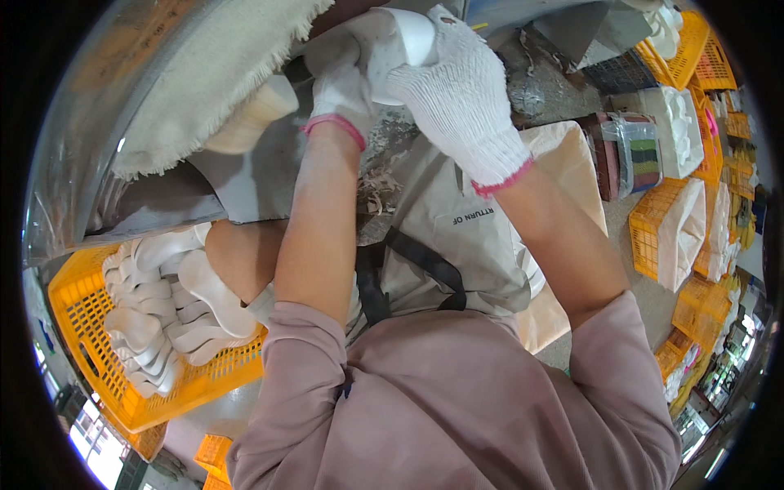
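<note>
Your right hand (459, 91) pinches a white piece (390, 45) at the top centre of the frame; your left hand (343, 82) grips its left side, fingertips hidden; at lower left, a yellow crate (219, 371) holds similar white pieces (216, 298).

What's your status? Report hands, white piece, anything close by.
Left hand and right hand, both gloved, gripping the white piece. Piece partly covered by them. Fringed cloth off to the left, nothing visibly blocking.
</note>
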The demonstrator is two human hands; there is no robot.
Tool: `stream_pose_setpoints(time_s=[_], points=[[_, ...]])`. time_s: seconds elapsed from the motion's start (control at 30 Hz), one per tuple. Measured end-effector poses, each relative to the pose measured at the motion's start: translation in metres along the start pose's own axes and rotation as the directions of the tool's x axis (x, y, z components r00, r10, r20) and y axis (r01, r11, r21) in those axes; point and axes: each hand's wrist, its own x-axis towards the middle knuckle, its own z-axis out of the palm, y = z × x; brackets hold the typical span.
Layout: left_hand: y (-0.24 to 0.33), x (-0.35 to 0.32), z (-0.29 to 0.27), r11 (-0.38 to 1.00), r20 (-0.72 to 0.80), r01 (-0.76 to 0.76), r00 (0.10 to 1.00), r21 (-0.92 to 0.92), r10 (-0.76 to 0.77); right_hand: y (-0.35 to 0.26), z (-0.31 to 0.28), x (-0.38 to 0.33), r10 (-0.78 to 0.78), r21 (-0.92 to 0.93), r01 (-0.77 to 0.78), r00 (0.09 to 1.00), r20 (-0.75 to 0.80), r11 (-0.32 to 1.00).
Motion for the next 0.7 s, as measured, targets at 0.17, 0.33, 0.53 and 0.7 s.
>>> stream_pose_setpoints(time_s=[0.17, 0.33, 0.53, 0.7], points=[[-0.018, -0.037, -0.056, 0.942, 0.249, 0.154, 0.94, 0.298, -0.233, 0.003, 0.028, 0.018, 0.241, 0.168, -0.291, 0.933, 0.266, 0.942], [-0.015, -0.088, -0.115, 0.887, 0.158, 0.456, 0.884, -0.079, -0.44, 0.03, 0.068, 0.016, 0.12, 0.166, -0.142, 0.983, 0.136, 0.976], [0.005, -0.122, -0.068, 0.53, 0.239, 0.307, 0.951, -0.791, -0.196, 0.006, 0.057, 0.034, 0.059, 0.065, -0.079, 0.962, 0.266, 0.995], [0.041, -0.077, -0.011, 0.273, 0.176, 0.237, 0.957, -0.932, -0.231, -0.04, -0.029, -0.001, -0.094, 0.11, 0.053, 0.905, 0.416, 0.993]])
